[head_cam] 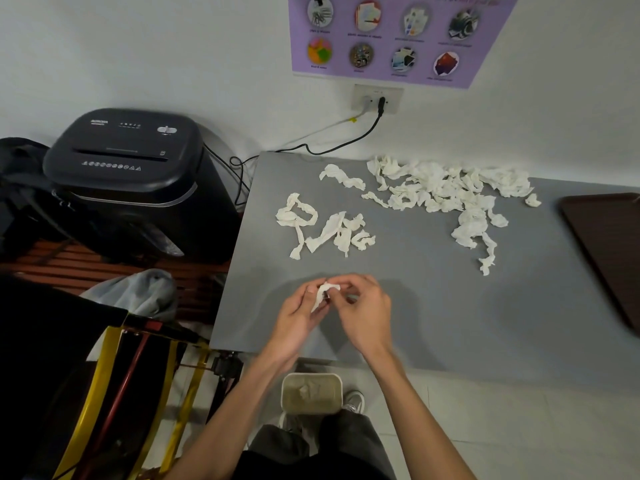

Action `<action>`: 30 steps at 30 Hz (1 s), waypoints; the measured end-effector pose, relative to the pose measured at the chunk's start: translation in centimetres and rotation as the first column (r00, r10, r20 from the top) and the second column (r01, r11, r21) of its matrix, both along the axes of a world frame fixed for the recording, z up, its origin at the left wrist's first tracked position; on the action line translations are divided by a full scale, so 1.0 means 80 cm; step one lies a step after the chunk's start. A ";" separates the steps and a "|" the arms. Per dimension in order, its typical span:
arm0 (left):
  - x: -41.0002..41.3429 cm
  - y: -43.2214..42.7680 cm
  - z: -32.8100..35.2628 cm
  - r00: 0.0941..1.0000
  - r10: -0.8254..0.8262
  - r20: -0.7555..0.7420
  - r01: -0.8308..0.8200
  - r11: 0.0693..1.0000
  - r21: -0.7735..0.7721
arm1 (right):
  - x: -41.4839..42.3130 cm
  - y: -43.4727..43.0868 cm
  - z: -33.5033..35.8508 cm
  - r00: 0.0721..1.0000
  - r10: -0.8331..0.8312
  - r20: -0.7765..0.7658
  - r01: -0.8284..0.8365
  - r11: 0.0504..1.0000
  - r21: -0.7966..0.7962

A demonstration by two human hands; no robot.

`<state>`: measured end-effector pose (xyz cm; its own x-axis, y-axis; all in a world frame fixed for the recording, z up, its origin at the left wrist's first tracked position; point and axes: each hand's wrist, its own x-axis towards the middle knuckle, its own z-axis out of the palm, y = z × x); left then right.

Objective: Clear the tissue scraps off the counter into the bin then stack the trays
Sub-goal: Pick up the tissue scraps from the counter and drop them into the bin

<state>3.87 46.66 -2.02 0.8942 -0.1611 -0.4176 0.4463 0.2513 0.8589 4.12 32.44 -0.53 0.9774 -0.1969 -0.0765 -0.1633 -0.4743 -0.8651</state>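
— What does the tissue scrap (320, 294) look like?
— White, crumpled, twisted into a short strip. The left hand (298, 315) and the right hand (363, 313) both pinch it with curled fingers (349, 282), over the table (450, 323) near its near edge.
— And the others?
— A ragged heap of shreds (440, 188) lies along the far edge, and some long twisted strips (325, 226) lie nearer the left edge. The beige bin (311, 393) stands on the floor below the near edge, with scraps inside.

The dark brown flat tray (609, 244) runs off the right edge; captions on the purple wall poster (391, 39) look illegibly small.
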 end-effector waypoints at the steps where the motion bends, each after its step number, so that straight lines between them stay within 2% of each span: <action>1: 0.001 -0.001 0.001 1.000 0.027 -0.007 -0.027 0.999 -0.045 | 0.002 0.006 -0.001 1.000 0.001 0.005 -0.001 1.000 -0.001; 4: 0.006 -0.001 0.002 0.996 0.091 -0.014 -0.092 0.994 -0.060 | 0.004 0.032 -0.002 0.998 0.069 0.010 -0.069 0.998 0.005; 8: 0.018 0.014 -0.012 0.989 0.143 0.040 -0.148 0.966 0.213 | 0.006 0.054 -0.006 0.973 0.218 -0.071 -0.210 0.971 0.113; 10: 0.023 0.029 -0.021 0.984 0.175 0.035 -0.177 0.937 0.301 | 0.016 0.052 -0.011 0.961 0.250 -0.118 -0.236 0.964 0.121; 14: 0.022 0.059 -0.030 0.981 0.195 0.021 -0.182 0.864 0.470 | 0.077 0.033 -0.034 0.990 0.124 -0.074 -0.130 0.988 -0.086; 16: 0.018 0.071 -0.034 0.979 0.203 -0.028 -0.162 0.849 0.503 | 0.122 0.024 -0.049 0.988 0.139 -0.063 -0.150 0.965 -0.214; 19: 0.012 0.082 -0.030 0.968 0.242 -0.070 -0.181 0.863 0.472 | 0.185 0.018 -0.072 0.976 0.151 -0.159 -0.208 0.862 -0.462; 22: 0.004 0.091 -0.024 0.970 0.233 -0.072 -0.177 0.876 0.448 | 0.217 0.026 -0.104 0.964 0.088 -0.250 -0.237 0.710 -0.663; 25: -0.007 0.102 -0.024 0.973 0.220 -0.066 -0.168 0.879 0.445 | 0.211 0.037 -0.135 0.967 0.043 -0.251 -0.218 0.649 -0.729; 30: -0.026 0.121 -0.024 0.982 0.169 -0.082 -0.117 0.893 0.435 | 0.147 0.058 -0.157 0.989 0.131 -0.066 -0.136 0.644 -0.753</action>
<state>1.77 56.38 -3.92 0.8358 0.1818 -0.5180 0.5351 -0.0587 0.8428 15.85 37.04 -13.08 0.9979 -0.0564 0.0333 -0.0487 -0.9789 -0.1984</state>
